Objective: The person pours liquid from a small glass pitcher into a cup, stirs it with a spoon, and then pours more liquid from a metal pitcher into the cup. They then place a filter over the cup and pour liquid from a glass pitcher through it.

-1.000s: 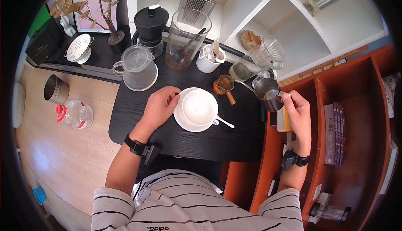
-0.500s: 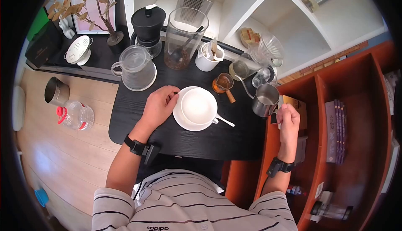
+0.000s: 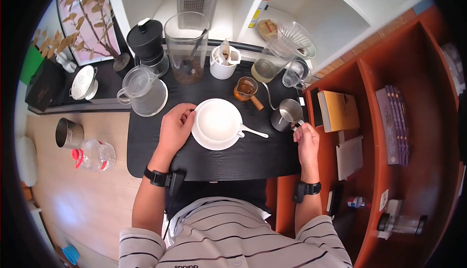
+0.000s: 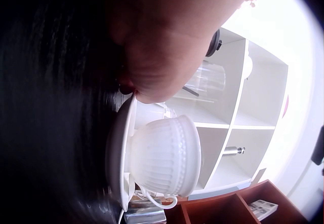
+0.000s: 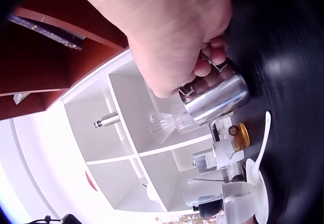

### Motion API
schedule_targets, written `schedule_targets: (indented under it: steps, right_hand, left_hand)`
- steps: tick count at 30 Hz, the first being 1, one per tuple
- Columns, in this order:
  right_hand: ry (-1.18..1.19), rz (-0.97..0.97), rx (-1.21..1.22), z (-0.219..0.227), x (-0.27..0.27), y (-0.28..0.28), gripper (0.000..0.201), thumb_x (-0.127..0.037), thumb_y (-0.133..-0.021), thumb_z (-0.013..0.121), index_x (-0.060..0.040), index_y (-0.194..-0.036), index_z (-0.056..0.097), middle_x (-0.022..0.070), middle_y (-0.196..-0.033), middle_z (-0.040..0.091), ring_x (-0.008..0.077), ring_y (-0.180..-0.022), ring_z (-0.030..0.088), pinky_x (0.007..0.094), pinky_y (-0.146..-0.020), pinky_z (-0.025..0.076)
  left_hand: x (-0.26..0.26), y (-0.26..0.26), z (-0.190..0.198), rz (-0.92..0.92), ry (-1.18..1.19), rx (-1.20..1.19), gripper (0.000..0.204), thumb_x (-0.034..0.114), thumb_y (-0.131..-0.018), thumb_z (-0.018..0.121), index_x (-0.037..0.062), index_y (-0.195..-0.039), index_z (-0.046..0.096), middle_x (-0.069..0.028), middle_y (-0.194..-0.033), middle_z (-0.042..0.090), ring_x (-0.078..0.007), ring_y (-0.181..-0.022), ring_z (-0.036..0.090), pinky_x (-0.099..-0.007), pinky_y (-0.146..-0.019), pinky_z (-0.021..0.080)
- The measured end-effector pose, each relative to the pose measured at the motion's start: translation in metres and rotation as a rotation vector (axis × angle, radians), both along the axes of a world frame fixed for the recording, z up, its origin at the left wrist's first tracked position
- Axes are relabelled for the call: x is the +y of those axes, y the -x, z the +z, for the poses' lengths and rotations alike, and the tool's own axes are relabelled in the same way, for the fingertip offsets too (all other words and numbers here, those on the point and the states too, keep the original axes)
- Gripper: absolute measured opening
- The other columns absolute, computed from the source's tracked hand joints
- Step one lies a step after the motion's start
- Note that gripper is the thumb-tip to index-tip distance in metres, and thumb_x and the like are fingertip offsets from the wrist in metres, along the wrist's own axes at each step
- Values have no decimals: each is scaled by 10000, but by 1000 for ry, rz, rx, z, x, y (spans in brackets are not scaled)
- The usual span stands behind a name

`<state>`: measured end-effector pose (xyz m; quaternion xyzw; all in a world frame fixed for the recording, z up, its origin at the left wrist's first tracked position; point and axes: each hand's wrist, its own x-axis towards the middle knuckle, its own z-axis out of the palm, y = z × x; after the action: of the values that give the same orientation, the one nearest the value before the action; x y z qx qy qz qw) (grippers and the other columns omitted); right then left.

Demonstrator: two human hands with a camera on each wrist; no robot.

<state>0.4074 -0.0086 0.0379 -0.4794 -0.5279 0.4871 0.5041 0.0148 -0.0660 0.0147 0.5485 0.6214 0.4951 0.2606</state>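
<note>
Left hand (image 3: 174, 128) pinches saucer (image 3: 212, 145) | right hand (image 3: 308, 142) grips metal jug (image 3: 280, 122) | done: cup (image 3: 217, 118) on saucer | maybe to do: let jug go

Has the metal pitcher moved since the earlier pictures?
Yes. In the head view, the metal pitcher has moved left, inward from the right edge of the black table and closer to the white cup.

pitcher (image 5: 217, 97): shiny smooth metal | cup (image 4: 164, 155): glossy white, ribbed | tabletop (image 3: 194, 163): black, wood-grained
</note>
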Motion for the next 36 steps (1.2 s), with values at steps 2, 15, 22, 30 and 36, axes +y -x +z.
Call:
schedule_targets:
  steps: [2, 15, 22, 30, 36]
  right_hand:
    - [-1, -18, 31, -6, 0, 0, 382, -229, -1123, 500, -73, -775, 495, -1, -723, 435, 119, -673, 434, 291, -637, 395]
    - [-40, -74, -325, 4, 2, 1, 303, -253, -1111, 556, -22, -941, 655, 10, -811, 653, 76, -670, 572, 247, -616, 445]
    - [-370, -405, -413, 40, -7, 25, 99, -92, -1018, 707, -16, -999, 647, 13, -854, 628, 72, -717, 590, 263, -671, 499]
    - [-522, 98, -545, 95, 15, 121, 98, -38, -942, 740, -8, -1005, 671, 99, -874, 667, 185, -727, 655, 315, -664, 528]
    - [-583, 180, -824, 91, 79, 178, 345, -121, -896, 787, 19, -1186, 663, 186, -1047, 705, 356, -926, 718, 438, -831, 572]
  left_hand:
    - [1, 0, -1, -2, -7, 11, 155, 48, -952, 707, -4, -1093, 744, -90, -818, 678, -146, -653, 584, -300, -634, 496]
    - [1, -1, -7, 8, -37, -27, 157, 37, -958, 715, -13, -1103, 748, -57, -801, 687, -90, -643, 563, -263, -614, 483]
    - [1, -1, -7, 9, -21, -31, 153, 50, -960, 721, -10, -1097, 747, -59, -795, 689, -98, -646, 565, -270, -622, 488]
    - [-1, -1, -2, 9, -41, -19, 145, 57, -959, 722, -8, -1086, 748, -71, -803, 696, -119, -648, 569, -283, -627, 495]
    - [-1, 1, -5, -2, -39, -20, 142, 50, -955, 714, -4, -1081, 750, -81, -814, 705, -131, -646, 589, -291, -634, 506]
